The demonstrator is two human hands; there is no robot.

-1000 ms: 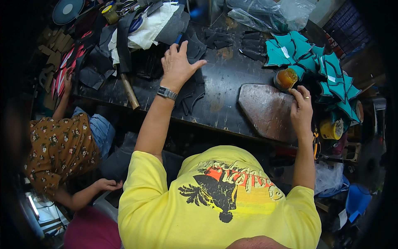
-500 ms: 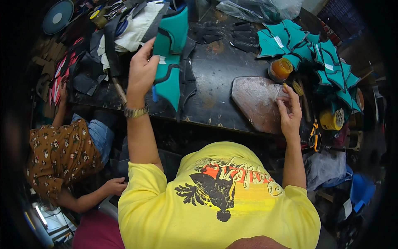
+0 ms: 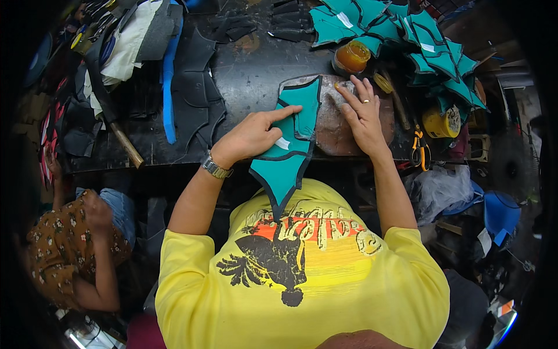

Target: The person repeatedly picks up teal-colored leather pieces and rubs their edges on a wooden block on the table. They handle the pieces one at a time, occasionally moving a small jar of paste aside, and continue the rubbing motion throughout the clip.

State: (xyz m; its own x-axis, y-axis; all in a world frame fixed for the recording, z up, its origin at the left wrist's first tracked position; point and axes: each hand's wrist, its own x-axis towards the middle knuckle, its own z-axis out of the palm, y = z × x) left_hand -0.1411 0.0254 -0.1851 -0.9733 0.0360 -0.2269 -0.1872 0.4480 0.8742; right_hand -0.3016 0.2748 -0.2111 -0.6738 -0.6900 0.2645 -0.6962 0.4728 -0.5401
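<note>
Here the left hand [image 3: 251, 135] presses flat, fingers open, on a teal leather shoe-upper piece [image 3: 289, 145], which looks light, limp and floppy. Right hand [image 3: 363, 113], fingers spread, rests just beside it on the stone slab [image 3: 331, 131]; best gripped at its wide edge.

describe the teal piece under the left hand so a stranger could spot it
On the dark workbench, find the worn grey slab at its near edge. The teal cut piece lies across the slab's left side under the left hand, its point overhanging the bench. Unlike the teal stack far right, it lies alone.
</note>
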